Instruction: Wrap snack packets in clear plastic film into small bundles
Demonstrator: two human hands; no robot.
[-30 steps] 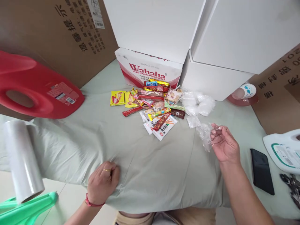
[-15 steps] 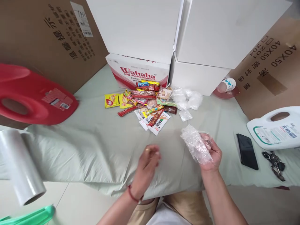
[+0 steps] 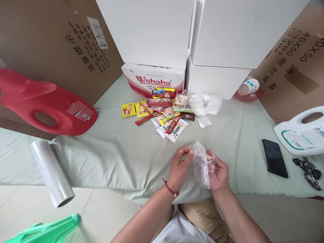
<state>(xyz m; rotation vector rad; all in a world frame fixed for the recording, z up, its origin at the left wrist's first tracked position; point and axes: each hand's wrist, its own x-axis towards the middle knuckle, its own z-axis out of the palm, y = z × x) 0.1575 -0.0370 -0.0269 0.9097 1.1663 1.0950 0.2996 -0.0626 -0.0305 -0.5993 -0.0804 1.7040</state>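
A crumpled clear plastic bag (image 3: 201,165) hangs between my two hands above the near part of the cloth-covered table. My left hand (image 3: 180,167) pinches the bag's upper left edge between thumb and fingers. On the other side, my right hand (image 3: 219,172) grips the bag, its fingers partly behind or inside the see-through film. Beyond them lies a pile of wrapped snacks (image 3: 162,104), with yellow, red and white packets. Several more bunched clear plastic bags (image 3: 206,104) rest just right of that pile.
Behind the snacks stand a Wahaha box (image 3: 154,81) and white boxes (image 3: 217,79). At left are a red jug (image 3: 63,108) and a film roll (image 3: 52,173). A phone (image 3: 274,158), keys (image 3: 308,172), a white detergent jug (image 3: 303,131) and a paper cup (image 3: 250,86) are at right.
My left hand has moved right and forward and taken hold of the bag's edge. My right hand has brought the bag slightly left. The camera view has shifted a little.
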